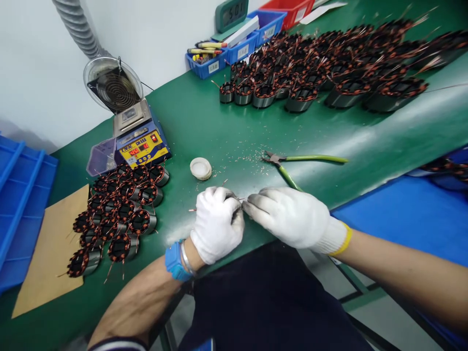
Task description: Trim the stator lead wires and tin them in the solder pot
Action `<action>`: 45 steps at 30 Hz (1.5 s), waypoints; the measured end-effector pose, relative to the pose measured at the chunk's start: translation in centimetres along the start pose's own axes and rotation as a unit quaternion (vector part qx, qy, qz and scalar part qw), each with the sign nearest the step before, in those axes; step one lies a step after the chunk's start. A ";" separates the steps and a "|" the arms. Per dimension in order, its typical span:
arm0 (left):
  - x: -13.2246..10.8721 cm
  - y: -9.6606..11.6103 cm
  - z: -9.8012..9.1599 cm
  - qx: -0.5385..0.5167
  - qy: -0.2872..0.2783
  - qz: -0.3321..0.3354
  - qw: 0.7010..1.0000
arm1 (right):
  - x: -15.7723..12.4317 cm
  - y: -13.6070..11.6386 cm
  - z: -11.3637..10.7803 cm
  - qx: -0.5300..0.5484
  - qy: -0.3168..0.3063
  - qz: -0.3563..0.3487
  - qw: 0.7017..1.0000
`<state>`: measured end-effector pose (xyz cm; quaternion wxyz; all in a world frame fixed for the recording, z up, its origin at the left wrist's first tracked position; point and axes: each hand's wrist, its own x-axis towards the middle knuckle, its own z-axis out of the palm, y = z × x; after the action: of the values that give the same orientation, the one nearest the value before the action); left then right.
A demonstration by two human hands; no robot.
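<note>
Both hands wear white knit gloves and meet near the front edge of the green table (226,131). My left hand (217,224) is curled closed round a small part that the glove hides; thin copper wire ends stick out beside it. My right hand (292,217) pinches with its fingertips at the wires by my left hand. Green-handled cutters (303,161) lie on the mat just behind my right hand. A small white round lid (201,168) sits behind my left hand.
Several copper-wound stator coils (117,214) stand at the left, partly on brown cardboard (47,258). Many more coils (329,68) fill the back right. A solder pot with a display (141,139) and a fume fan (113,87) stand back left. Blue bins (237,44) line the wall.
</note>
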<state>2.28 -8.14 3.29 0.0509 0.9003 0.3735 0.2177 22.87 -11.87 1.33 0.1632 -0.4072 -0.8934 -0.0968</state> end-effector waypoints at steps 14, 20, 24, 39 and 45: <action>0.2 -0.2 -0.1 -0.010 -0.006 -0.011 1.000 | 0.5 0.1 -1.5 0.172 -0.162 0.247 0.940; 0.4 -0.6 -0.3 0.002 0.014 0.034 0.999 | 3.3 1.1 -1.3 0.151 -0.175 0.204 0.951; 0.5 -0.9 -0.1 -0.018 0.024 0.074 0.997 | 2.1 1.8 -1.0 0.081 -0.090 0.143 0.982; 0.5 -0.5 0.0 -0.010 0.028 0.056 0.998 | 2.2 -1.3 -0.6 0.433 -0.140 0.355 0.817; 0.6 -0.4 0.1 -0.012 0.006 0.049 0.999 | 0.2 0.8 -0.2 0.076 -0.011 0.071 0.995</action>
<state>2.42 -7.46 3.36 0.0486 0.9155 0.3267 0.2296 23.46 -11.28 1.64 0.1901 -0.4573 -0.8687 -0.0123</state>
